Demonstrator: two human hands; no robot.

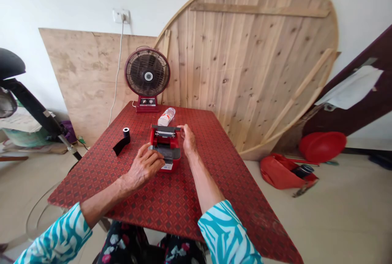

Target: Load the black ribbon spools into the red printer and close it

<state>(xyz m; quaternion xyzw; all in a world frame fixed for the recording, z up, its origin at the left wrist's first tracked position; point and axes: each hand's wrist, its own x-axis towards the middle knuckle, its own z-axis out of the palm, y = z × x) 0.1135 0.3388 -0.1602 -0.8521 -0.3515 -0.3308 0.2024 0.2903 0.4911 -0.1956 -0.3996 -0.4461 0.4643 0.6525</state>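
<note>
A small red and dark grey label printer (167,164) sits on the table with its top cover raised and its inside showing. My left hand (146,162) lies over its front left side, fingers curled and touching the grey edge. At the right, my right hand (188,140) has thumb and fingers closed on the end of the raised part at the back. A roll of black ribbon (125,134), partly unrolled, stands to the left of the printer. Behind the printer a clear plastic bottle (167,116) lies on its side.
A red patterned cloth covers the table (214,190). At its far end stands a dark red fan (148,74). Against the wall lean a round wooden tabletop (245,59) and a plywood board (82,68). A red bag (277,172) and red basin (323,146) are on the right.
</note>
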